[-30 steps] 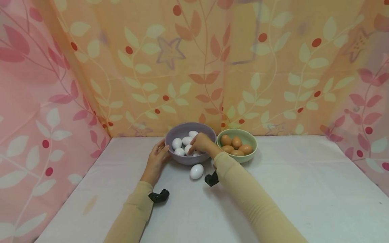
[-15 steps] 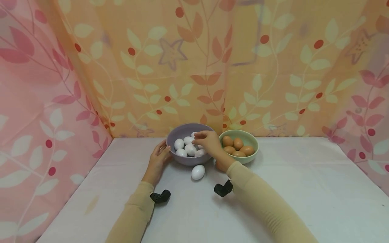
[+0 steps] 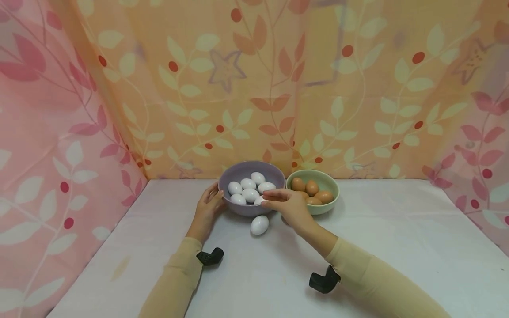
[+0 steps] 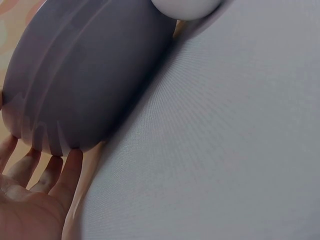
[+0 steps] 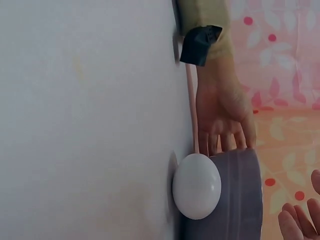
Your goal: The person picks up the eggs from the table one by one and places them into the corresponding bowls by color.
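A purple bowl [image 3: 251, 211] holds several white eggs [image 3: 249, 195]. One more white egg [image 3: 260, 225] lies on the table in front of it, showing large in the right wrist view. My left hand [image 3: 207, 211] touches the bowl's left side, thumb at the rim. In the left wrist view, its extended fingertips rest against the bowl's outer wall [image 4: 90, 75]. My right hand [image 3: 292, 210] hovers by the bowl's front right rim, fingers and thumb apart and nothing between them. Its fingers [image 5: 295, 220] show at the lower right corner of the right wrist view.
A smaller green bowl [image 3: 333, 201] with several brown eggs [image 3: 312, 187] stands just right of the purple one, partly behind my right hand. Both bowls are at the back of the white-covered table [image 3: 397, 234], near a patterned curtain [image 3: 254, 88].
My right hand has come up out of the purple bowl and back toward the right front, uncovering the white eggs there. The left hand stays at the bowl's side.
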Demonstrator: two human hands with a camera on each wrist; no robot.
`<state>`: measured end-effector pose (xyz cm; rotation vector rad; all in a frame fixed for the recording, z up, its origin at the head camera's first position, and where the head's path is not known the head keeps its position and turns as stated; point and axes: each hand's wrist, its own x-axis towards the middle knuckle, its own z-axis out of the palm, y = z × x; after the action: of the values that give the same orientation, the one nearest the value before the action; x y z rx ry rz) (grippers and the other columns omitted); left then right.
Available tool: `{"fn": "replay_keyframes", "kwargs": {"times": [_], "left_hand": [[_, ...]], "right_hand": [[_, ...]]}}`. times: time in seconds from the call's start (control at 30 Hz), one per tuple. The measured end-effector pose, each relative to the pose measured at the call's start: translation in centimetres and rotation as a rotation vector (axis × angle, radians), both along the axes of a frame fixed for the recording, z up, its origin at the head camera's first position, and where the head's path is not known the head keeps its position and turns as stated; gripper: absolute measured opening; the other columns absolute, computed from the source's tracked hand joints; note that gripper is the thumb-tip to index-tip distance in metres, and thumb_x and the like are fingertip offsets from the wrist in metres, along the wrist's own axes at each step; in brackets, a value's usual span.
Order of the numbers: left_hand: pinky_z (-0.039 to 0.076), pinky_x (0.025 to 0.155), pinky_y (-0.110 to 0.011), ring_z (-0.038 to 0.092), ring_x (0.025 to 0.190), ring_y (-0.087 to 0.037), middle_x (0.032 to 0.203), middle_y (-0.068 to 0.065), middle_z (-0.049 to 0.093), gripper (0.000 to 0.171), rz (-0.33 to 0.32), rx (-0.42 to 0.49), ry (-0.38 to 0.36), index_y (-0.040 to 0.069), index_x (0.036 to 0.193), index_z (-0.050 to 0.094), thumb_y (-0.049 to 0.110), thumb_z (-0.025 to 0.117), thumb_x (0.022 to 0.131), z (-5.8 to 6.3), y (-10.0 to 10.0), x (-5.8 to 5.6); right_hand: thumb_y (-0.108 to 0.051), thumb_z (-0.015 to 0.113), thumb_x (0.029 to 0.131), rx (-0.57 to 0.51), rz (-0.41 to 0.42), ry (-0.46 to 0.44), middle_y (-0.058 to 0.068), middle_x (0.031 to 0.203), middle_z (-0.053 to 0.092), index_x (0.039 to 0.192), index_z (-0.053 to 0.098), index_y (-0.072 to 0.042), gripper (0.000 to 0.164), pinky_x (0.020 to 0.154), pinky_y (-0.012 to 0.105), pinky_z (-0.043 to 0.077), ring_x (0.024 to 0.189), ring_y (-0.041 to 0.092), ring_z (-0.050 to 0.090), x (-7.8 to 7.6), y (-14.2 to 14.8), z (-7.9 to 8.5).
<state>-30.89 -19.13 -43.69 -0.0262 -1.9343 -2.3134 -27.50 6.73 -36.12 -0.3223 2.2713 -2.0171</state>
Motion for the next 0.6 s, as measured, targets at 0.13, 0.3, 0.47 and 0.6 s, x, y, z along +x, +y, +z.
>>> {"fn": "replay_keyframes", "kwargs": {"times": [0.13, 0.3, 0.47, 0.6], "left_hand": [[0.037, 0.116, -0.045, 0.039, 0.145, -0.022, 0.161, -0.008, 0.034, 0.061, -0.002, 0.006, -0.002, 0.012, 0.153, 0.035, 0.028, 0.060, 0.100, 0.0, 0.0, -0.1], [0.037, 0.116, -0.044, 0.040, 0.144, -0.021, 0.161, -0.007, 0.035, 0.057, 0.003, -0.002, -0.010, 0.013, 0.153, 0.036, 0.025, 0.058, 0.101, 0.1, 0.1, 0.0], [0.038, 0.116, -0.044, 0.040, 0.143, -0.020, 0.160, -0.007, 0.036, 0.056, 0.009, -0.006, -0.022, 0.014, 0.153, 0.037, 0.024, 0.057, 0.102, 0.2, 0.1, 0.1], [0.038, 0.115, -0.046, 0.040, 0.143, -0.021, 0.160, -0.008, 0.036, 0.055, 0.016, -0.006, -0.026, 0.014, 0.153, 0.037, 0.022, 0.057, 0.102, 0.3, 0.1, 0.0]], "right_hand": [[-0.012, 0.082, 0.081, 0.010, 0.028, -0.015, 0.016, 0.118, 0.073, 0.120, 0.070, 0.000, 0.042, 0.077, 0.012, 0.049, 0.092, 0.003, 0.069, 0.7, 0.7, -0.2], [-0.013, 0.080, 0.083, 0.051, 0.033, -0.051, 0.014, 0.121, 0.072, 0.122, 0.069, -0.002, 0.042, 0.100, 0.028, 0.052, 0.105, 0.013, 0.070, 1.4, 0.9, -0.8], [-0.013, 0.081, 0.082, 0.044, 0.023, -0.066, 0.015, 0.120, 0.072, 0.119, 0.070, -0.001, 0.040, 0.101, 0.032, 0.052, 0.110, 0.019, 0.069, 1.9, 1.0, -1.1], [-0.014, 0.082, 0.081, 0.040, 0.024, -0.069, 0.016, 0.119, 0.072, 0.118, 0.070, 0.000, 0.042, 0.097, 0.029, 0.054, 0.109, 0.020, 0.069, 2.2, 1.2, -1.2]]}}
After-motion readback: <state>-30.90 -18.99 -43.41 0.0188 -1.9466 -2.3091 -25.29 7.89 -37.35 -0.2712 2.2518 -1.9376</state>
